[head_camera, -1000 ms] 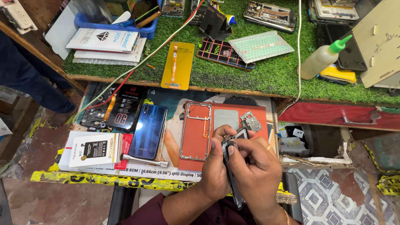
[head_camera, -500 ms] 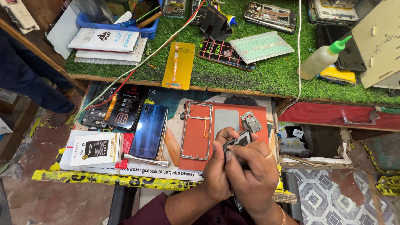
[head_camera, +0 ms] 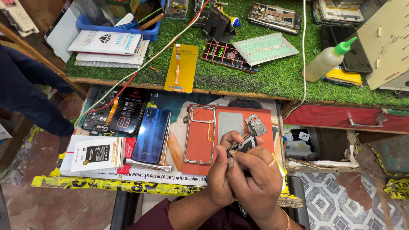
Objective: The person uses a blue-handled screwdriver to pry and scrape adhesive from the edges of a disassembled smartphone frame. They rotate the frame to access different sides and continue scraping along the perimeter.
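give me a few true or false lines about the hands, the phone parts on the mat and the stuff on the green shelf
1. Both hands, left hand and right hand, hold one small dark phone part. True.
2. The blue phone back cover lies right of the metal phone frame. False: it lies left of it.
3. The squeeze bottle has a red cap. False: the cap is green.
4. The yellow display panel lies on the green turf. True.

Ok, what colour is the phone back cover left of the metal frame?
Glossy blue back cover, clearest in the head view.
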